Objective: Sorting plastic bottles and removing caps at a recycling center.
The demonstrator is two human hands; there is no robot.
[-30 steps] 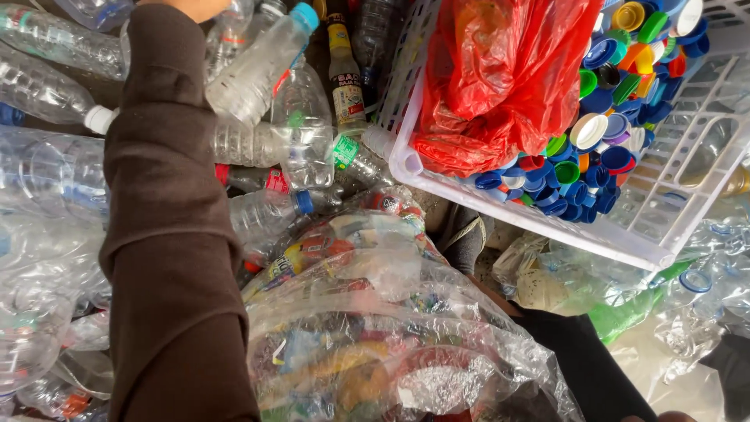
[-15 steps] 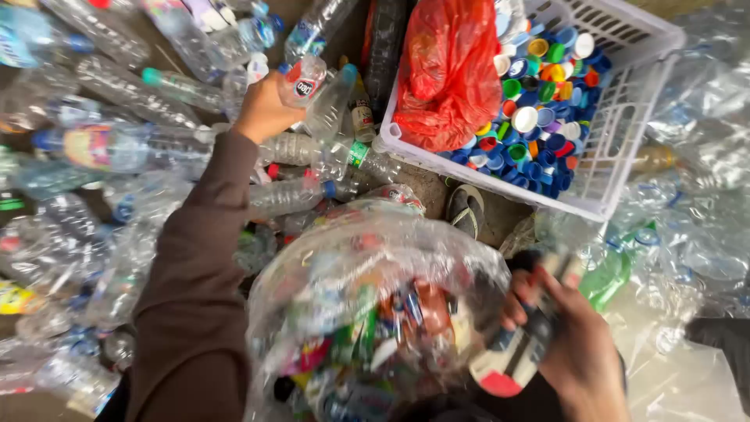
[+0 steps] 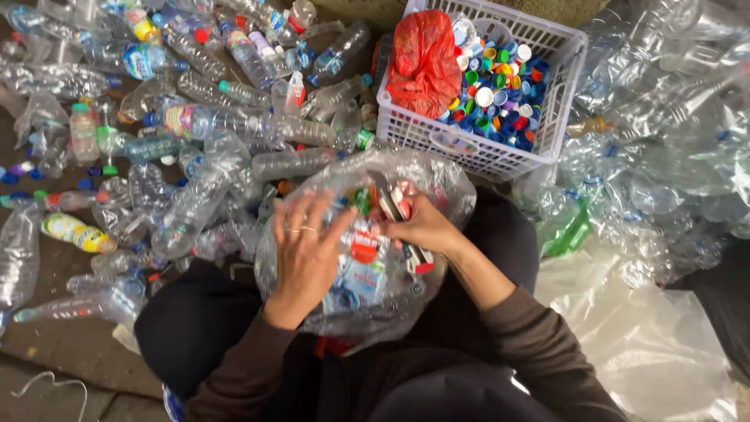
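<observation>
- Pile of clear plastic bottles (image 3: 195, 125): empty, most of them crushed, spread over the ground across the left and top of the view; several keep their coloured caps and labels.
- Second heap of crushed clear plastic (image 3: 664, 141): fills the right side, with loose clear sheeting (image 3: 648, 328) lying below it.
- Clear plastic bag (image 3: 359, 258): rests on the seated person's lap, between the two hands. It is open at the top and holds torn bottle labels (image 3: 363, 270) in mixed colours.
- White plastic basket (image 3: 476, 152): stands just beyond the bag, at upper centre. It is partly filled with loose bottle caps (image 3: 500, 98) in blue, white, green and red.
- Red plastic bag (image 3: 426, 62): crumpled, lying in the left part of the basket against the caps.
- Green bottle (image 3: 570, 230): flattened, on the ground to the right of the lap, below the basket.
- Left hand (image 3: 308, 250): laid palm-down over the bag's contents, fingers spread and slack, gripping nothing that can be seen; a ring shows on one finger.
- Right hand (image 3: 422, 223): at the bag's mouth, fingers curled and pressed together around a strip of label material (image 3: 394, 205) with red and white parts. The far end of the strip is lost among the bag's contents.
</observation>
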